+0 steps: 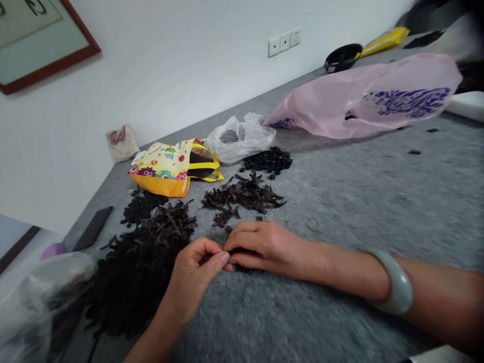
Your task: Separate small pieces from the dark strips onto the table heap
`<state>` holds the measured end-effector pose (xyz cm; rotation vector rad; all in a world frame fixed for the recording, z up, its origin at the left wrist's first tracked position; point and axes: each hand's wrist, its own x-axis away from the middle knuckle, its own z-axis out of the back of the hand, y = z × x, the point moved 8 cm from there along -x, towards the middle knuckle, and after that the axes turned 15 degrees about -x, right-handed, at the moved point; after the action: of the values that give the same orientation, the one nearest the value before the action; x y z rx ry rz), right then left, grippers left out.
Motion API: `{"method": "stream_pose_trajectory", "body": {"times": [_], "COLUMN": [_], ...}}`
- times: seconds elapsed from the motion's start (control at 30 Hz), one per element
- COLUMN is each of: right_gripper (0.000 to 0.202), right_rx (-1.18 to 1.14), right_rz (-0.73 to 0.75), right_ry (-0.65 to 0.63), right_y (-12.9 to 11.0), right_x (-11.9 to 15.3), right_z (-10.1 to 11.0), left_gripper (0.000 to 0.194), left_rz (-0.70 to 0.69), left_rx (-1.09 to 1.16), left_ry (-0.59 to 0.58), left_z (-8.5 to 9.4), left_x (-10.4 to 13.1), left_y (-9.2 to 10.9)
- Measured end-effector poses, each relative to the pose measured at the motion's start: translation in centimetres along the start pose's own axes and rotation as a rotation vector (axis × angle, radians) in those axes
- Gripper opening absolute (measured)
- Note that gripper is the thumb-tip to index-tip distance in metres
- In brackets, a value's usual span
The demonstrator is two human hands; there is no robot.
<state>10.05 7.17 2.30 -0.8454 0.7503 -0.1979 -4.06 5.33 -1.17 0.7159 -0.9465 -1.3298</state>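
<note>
My left hand (201, 264) and my right hand (266, 247) meet over the grey table (340, 212), fingertips touching. Both are closed in a pinch, and what lies between the fingers is too small and covered to name. Some dark bits show under my right palm. Close to my left hand spreads a big heap of black pieces (128, 282), with brown-black strips (170, 219) on its far side. Beyond my hands lies a pile of dark strips (245, 194), with a small cluster of dark brown pieces (224, 217) at its near edge.
Farther back are round black pieces (268, 160), a white plastic bag (242, 138) holding grey bits, a yellow printed bag (166, 169) and a pink bag (333, 103). A dark phone-like slab (94, 228) and clear plastic (45, 297) lie left. A black bowl (343, 58) stands by the wall.
</note>
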Motion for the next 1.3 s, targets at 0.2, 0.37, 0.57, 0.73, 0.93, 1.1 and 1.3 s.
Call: {"method": "stream_pose_trajectory", "body": {"times": [0.2, 0.37, 0.57, 0.73, 0.93, 1.1, 1.3], "right_gripper": [0.015, 0.008, 0.009, 0.010, 0.011, 0.011, 0.012], "right_rx": [0.024, -0.015, -0.055, -0.082, -0.080, -0.081, -0.088], "right_rz": [0.042, 0.029, 0.016, -0.008, -0.016, -0.003, 0.000], "right_ry": [0.018, 0.130, 0.173, 0.169, 0.159, 0.165, 0.166], "right_y": [-0.3, 0.3, 0.4, 0.6, 0.5, 0.2, 0.4], "right_x": [-0.1, -0.1, -0.1, -0.1, -0.1, -0.2, -0.2], "right_z": [0.0, 0.3, 0.7, 0.8, 0.8, 0.9, 0.9], "left_gripper": [0.016, 0.016, 0.017, 0.023, 0.026, 0.029, 0.028], "left_rz": [0.029, 0.061, 0.100, 0.165, 0.170, 0.195, 0.187], "left_rx": [0.126, 0.205, 0.296, 0.383, 0.407, 0.419, 0.436], "left_ry": [0.006, 0.011, -0.009, -0.023, -0.060, -0.054, -0.066], "left_z": [-0.3, -0.3, -0.4, -0.5, -0.6, -0.5, -0.6], "left_x": [0.2, 0.3, 0.3, 0.3, 0.3, 0.3, 0.3], "left_y": [0.1, -0.1, -0.1, -0.4, -0.3, -0.7, -1.0]}}
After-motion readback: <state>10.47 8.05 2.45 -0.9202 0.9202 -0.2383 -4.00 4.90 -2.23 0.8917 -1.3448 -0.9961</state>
